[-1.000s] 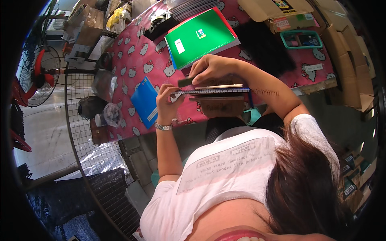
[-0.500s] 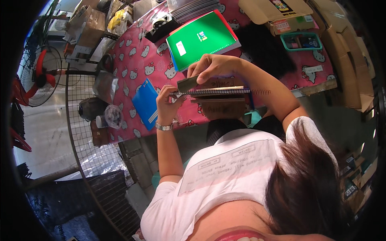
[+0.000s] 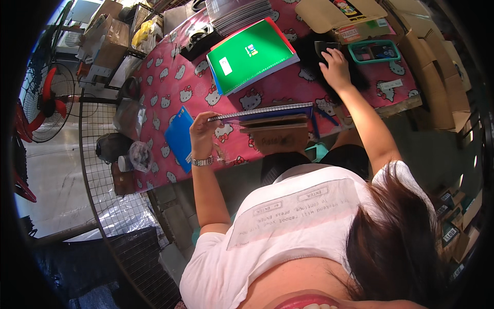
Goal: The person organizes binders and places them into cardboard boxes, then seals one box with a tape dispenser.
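In the head view, the left hand is at the left end of a spiral-bound notebook, its fingers clamped on that corner, and a metal-banded wristwatch sits on the same wrist. The notebook is seen nearly edge-on near the close edge of the table, its coiled spine running left to right, away from the right hand. A brown cardboard piece with dark handwriting shows just below the spine, on the person's side. The right hand reaches out to the far right part of the table, over a black cloth, with its fingertips at a dark flat piece. The thumb and fingers there are curved and slightly apart; whether they grip the piece, I cannot tell. Just right of that hand lies a teal basket with small items inside, and beyond it an open cardboard box. A green notebook lies on other notebooks left of the black cloth, while a blue notebook rests just left of the left hand. Pink patterned cloth covers the table
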